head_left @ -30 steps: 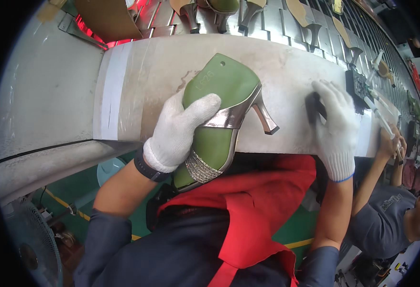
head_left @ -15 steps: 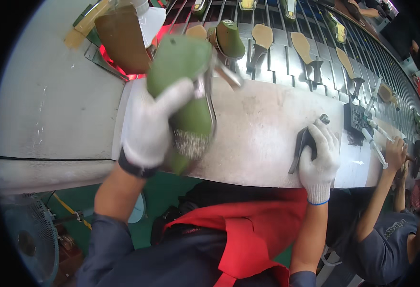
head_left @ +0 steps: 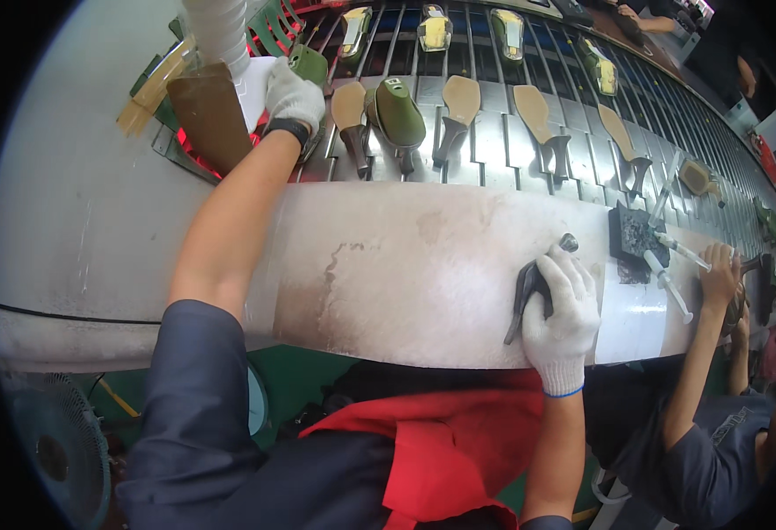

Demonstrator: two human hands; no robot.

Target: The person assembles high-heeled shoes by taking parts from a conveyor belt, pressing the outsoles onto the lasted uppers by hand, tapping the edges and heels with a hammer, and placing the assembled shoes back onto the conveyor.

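Green shoe (head_left: 308,64): carried from over the bench (head_left: 405,283) up to the left end of the slatted conveyor (head_left: 494,168); now partly hidden behind the left hand (head_left: 295,95).
Left grip: curled over the green shoe, closed on it as far as shows; fingertips out of sight.
Left arm: stretched forward, dark wristband (head_left: 289,130) just below the white glove.
Right hand (head_left: 566,309): gloved too, resting near the right end of the bench, over a dark curved tool (head_left: 527,290).
Right grip: fingers bent and thumb beside the tool; cannot tell whether pinching it or only lying on it.
Metal knob (head_left: 568,241): just beyond the right fingertips; cannot tell if joined to the tool.
Second green shoe (head_left: 395,115): standing on the conveyor, between tan soles with dark heels (head_left: 462,99).
Green forms with yellow tops (head_left: 435,31): spaced in a row farther back.
Conveyor's left end: brown flap (head_left: 211,119) and white hose (head_left: 220,31) near the left hand, red glow around.
Right of the tool: white sheet (head_left: 632,322), black block (head_left: 637,234), syringes (head_left: 668,287) touching or near it.
Co-worker's hand (head_left: 719,276): beside the syringes.
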